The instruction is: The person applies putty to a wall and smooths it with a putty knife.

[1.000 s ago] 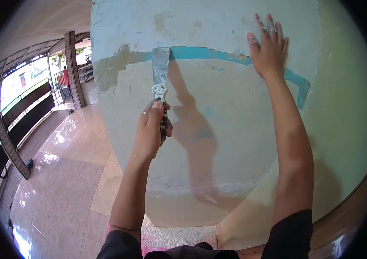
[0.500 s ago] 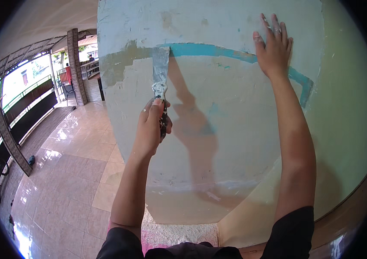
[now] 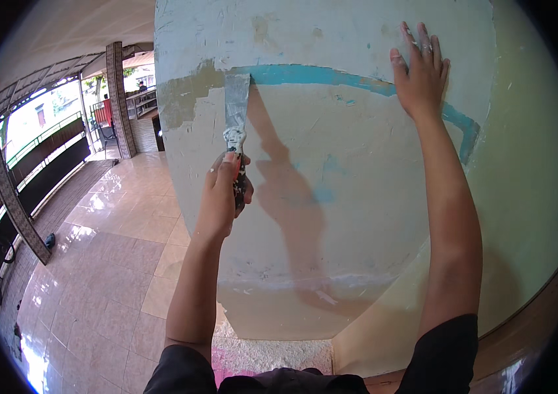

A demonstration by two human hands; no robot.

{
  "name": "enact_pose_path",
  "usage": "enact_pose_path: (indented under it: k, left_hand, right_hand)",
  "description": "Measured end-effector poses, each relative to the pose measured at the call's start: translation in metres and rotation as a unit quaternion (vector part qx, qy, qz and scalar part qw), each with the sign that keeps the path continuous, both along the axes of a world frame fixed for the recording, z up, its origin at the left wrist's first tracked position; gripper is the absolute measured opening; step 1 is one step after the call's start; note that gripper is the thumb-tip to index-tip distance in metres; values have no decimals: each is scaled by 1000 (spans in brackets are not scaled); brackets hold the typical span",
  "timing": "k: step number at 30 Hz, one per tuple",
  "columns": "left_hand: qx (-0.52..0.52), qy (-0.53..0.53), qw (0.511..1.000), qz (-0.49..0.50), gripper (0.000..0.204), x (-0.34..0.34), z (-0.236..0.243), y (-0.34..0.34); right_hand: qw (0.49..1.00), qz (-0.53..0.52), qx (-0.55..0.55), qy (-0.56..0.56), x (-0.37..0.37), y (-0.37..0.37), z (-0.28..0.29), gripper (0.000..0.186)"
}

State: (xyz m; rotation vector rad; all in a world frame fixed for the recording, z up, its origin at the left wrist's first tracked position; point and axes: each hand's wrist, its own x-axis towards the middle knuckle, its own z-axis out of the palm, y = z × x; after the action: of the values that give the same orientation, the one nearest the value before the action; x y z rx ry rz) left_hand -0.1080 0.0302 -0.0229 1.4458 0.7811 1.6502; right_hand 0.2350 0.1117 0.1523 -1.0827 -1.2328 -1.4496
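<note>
My left hand (image 3: 221, 190) is wrapped round the dark, paint-spattered handle of a putty knife (image 3: 237, 102). The knife points upward, and the tip of its broad metal blade lies at the left end of a turquoise band (image 3: 311, 75) on the pale wall (image 3: 357, 197). Left of the blade is a brownish bare patch (image 3: 190, 92). Higher up on the right, my right hand (image 3: 422, 82) rests flat on the wall with fingers spread, covering part of the band. White specks mark its fingers. Further turquoise shows below it at the right.
Whitish flakes (image 3: 272, 351) cover the ground at the wall's foot, with pink at the left. A yellowish wall (image 3: 521, 197) adjoins on the right. Glossy floor tiles (image 3: 108, 243) stretch left toward pillars (image 3: 120, 102), a dark fence (image 3: 52, 174) and a distant person in red.
My left hand and the putty knife have shifted slightly left along the band's end. My right hand stays in place on the wall, and the view has moved a little.
</note>
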Motion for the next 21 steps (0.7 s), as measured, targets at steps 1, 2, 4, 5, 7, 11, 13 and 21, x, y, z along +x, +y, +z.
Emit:
enact_pose_path:
  k: [1,2,4,5,7,11,13,21]
  left_hand:
    - [-3,-1,1000,-3,43,-4,-1,1]
    - [-5,-3,1000,-6,43,-6,-2,1]
    - [-1,-5,1000,-4,43,-6,5,1]
    - [3,-6,1000,-3,43,-6,8,1]
    - [-2,-11,1000,-6,42,-4,4,2]
    - [-12,-17,1000,10,42,-4,1,3]
    - [-12,-15,1000,13,43,-7,4,4]
    - [2,-2,1000,-2,44,-15,-1,9]
  right_hand:
    - [1000,1,0,0,0,1,0,56]
    - [1000,1,-2,3,0,1,0,56]
    - [1000,1,-5,5,1,1,-1,55]
    - [1000,-1,-6,6,2,0,-1,55]
    - [1000,-4,-6,6,4,1,-2,55]
    - [1000,-4,-3,10,6,2,-3,55]
    - [1000,-7,-8,13,6,2,-4,55]
    - [1000,-16,1,8,6,4,-4,55]
